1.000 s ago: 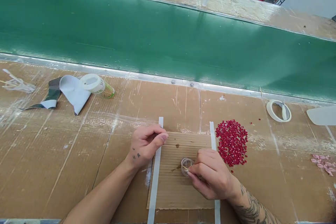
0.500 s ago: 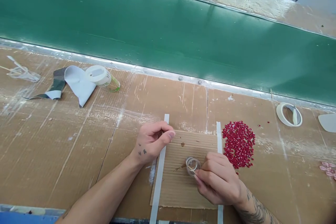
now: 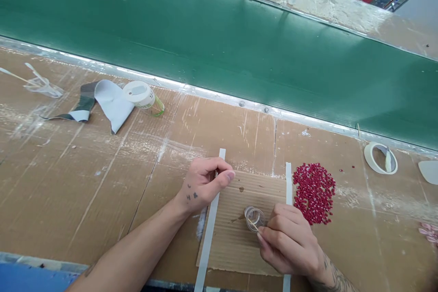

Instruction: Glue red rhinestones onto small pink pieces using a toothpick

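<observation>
My right hand [image 3: 290, 239] pinches a thin wooden stick [image 3: 253, 225], whose far end is inside a small clear cup [image 3: 255, 218]. The cup stands on a corrugated cardboard sheet [image 3: 239, 246] held by two white tape strips. Over the sheet's upper left edge, my left hand [image 3: 207, 182] is closed with thumb and forefinger together; whatever it pinches is too small or hidden to name. A pile of small red beads [image 3: 314, 193] lies just right of the sheet, beyond my right hand.
A green belt [image 3: 219, 45] crosses behind the table. At the left are a plastic cup [image 3: 44, 87] with sticks, a cloth [image 3: 114, 105] and a toothpick container [image 3: 143, 97]. To the right lie a tape roll [image 3: 381, 158] and pink pieces [image 3: 428, 232].
The whole view has shifted slightly, moving most things a little to the right in the picture. Both hands keep nearly the same pose, and the stick stays in the cup.
</observation>
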Demonstrator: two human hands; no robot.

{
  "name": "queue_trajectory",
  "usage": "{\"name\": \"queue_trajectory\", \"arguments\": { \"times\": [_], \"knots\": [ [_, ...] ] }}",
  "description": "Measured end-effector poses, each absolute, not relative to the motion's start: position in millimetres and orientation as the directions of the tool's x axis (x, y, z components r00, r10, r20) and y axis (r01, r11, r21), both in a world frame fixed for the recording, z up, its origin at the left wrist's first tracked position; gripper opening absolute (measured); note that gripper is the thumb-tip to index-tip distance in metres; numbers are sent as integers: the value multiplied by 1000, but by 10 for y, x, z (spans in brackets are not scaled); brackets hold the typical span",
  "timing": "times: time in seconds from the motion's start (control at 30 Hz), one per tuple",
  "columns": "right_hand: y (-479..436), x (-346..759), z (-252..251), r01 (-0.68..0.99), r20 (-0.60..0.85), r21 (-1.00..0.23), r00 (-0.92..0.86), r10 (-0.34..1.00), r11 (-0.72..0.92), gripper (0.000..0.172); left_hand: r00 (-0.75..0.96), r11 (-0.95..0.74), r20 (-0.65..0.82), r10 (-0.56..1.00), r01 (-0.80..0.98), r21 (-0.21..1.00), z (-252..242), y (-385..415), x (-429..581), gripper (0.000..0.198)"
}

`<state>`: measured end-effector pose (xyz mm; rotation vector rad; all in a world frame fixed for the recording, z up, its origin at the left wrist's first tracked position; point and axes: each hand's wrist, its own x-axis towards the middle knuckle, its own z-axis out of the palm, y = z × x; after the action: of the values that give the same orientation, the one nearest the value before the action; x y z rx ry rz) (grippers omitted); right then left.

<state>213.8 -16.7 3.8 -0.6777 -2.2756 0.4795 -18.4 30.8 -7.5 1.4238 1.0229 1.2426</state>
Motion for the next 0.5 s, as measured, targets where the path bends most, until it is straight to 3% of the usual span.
{"name": "queue_trajectory", "arguments": {
  "times": [0.5],
  "knots": [
    [-309, 2204, 320, 402, 664, -526, -358, 657, 750, 15, 110, -185, 186, 976, -19, 982, -37, 332, -147, 23]
  ]
}}
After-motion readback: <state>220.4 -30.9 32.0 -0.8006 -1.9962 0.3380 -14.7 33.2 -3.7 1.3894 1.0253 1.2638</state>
